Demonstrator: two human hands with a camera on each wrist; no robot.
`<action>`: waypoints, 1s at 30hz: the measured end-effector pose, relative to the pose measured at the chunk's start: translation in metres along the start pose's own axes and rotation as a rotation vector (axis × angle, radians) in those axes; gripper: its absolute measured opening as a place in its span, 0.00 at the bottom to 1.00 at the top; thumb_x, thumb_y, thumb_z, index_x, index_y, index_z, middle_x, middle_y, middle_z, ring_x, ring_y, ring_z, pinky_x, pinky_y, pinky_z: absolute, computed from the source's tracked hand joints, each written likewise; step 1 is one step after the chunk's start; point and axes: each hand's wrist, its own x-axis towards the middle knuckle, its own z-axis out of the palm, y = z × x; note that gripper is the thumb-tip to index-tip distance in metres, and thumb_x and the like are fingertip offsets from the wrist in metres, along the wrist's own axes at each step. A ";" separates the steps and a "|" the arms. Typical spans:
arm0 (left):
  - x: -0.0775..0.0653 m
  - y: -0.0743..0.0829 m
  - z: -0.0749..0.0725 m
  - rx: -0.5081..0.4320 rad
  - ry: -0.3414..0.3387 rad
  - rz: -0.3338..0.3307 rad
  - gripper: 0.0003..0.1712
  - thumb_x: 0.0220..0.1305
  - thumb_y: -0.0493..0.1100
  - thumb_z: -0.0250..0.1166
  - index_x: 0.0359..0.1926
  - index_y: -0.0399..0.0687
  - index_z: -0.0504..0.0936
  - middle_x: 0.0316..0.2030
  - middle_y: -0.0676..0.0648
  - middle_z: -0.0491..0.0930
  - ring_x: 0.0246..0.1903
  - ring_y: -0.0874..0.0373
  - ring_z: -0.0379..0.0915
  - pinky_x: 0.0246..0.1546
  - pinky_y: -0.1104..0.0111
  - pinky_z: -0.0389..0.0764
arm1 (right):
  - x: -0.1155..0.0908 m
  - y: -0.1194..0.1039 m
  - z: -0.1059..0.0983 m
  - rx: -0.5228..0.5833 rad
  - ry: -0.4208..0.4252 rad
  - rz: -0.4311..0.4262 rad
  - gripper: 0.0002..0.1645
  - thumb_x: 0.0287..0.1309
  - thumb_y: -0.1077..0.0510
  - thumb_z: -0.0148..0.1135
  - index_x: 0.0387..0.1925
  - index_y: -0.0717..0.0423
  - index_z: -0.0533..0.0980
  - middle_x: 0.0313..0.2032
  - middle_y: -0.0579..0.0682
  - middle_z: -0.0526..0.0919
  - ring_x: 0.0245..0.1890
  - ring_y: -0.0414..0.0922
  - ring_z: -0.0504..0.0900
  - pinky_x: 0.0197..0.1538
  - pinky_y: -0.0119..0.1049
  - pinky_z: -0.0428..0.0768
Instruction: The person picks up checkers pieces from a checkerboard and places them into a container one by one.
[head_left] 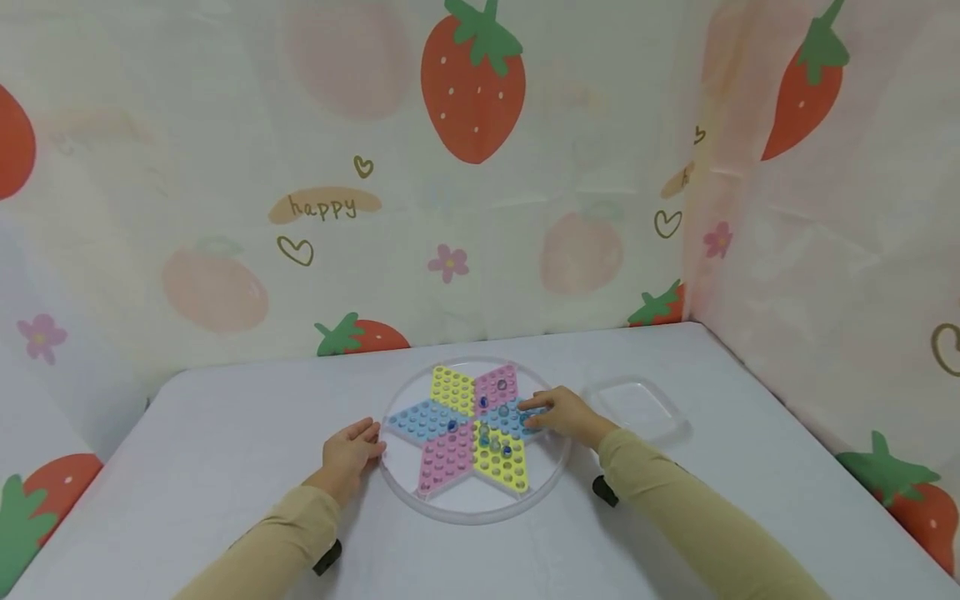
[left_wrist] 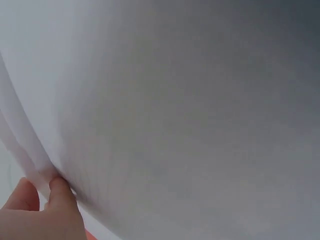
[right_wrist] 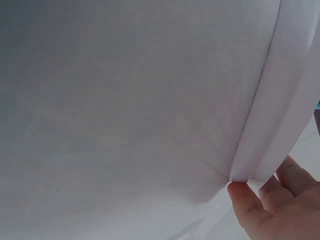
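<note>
A round Chinese checkers board [head_left: 472,517] with a clear rim and a pink, yellow and blue star of holes lies on the table in the head view. My left hand [head_left: 349,457] holds its left rim, thumb and fingers against the edge; the left wrist view shows the thumb [left_wrist: 61,192] on the rim. Over the right blue point, my right hand [head_left: 566,414] pinches a small glass marble between thumb and fingers, mostly hidden by them. Other marbles sit in holes, among them a dark blue marble [head_left: 452,426], another blue marble [head_left: 507,452] and a clear marble [head_left: 502,385].
A shallow clear plastic tray [head_left: 670,437] lies to the right of the board, behind the right forearm. White cloth [head_left: 247,433] covers the table. A strawberry-print sheet [head_left: 480,217] hangs behind and to the right. Small black pieces [head_left: 604,491] show beneath both wrists.
</note>
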 end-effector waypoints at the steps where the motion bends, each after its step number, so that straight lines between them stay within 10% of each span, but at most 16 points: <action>1: 0.000 0.001 0.000 -0.005 0.004 -0.009 0.34 0.63 0.20 0.53 0.70 0.27 0.55 0.68 0.32 0.58 0.69 0.44 0.54 0.59 0.67 0.70 | 0.000 0.000 0.000 -0.007 0.001 0.004 0.20 0.56 0.60 0.69 0.52 0.54 0.82 0.66 0.63 0.67 0.68 0.63 0.58 0.69 0.55 0.55; 10: 0.002 0.004 -0.001 -0.017 0.044 -0.051 0.36 0.61 0.17 0.53 0.70 0.28 0.58 0.67 0.33 0.60 0.68 0.45 0.57 0.42 0.78 0.75 | 0.004 -0.003 0.002 -0.035 0.001 0.031 0.16 0.56 0.60 0.70 0.48 0.53 0.84 0.65 0.62 0.70 0.67 0.61 0.62 0.69 0.51 0.57; 18: 0.018 -0.005 -0.002 -0.021 0.058 -0.050 0.37 0.55 0.17 0.58 0.68 0.29 0.63 0.65 0.33 0.66 0.65 0.47 0.63 0.56 0.66 0.73 | 0.006 0.000 0.001 -0.027 0.003 0.040 0.14 0.56 0.61 0.69 0.46 0.55 0.85 0.65 0.63 0.69 0.67 0.61 0.61 0.68 0.51 0.59; 30: 0.007 0.003 0.003 0.020 0.072 -0.062 0.35 0.60 0.17 0.53 0.69 0.29 0.61 0.66 0.33 0.63 0.65 0.46 0.60 0.33 0.80 0.74 | 0.001 -0.002 -0.004 0.073 -0.019 0.058 0.17 0.56 0.59 0.70 0.49 0.55 0.83 0.67 0.62 0.66 0.70 0.61 0.56 0.70 0.51 0.52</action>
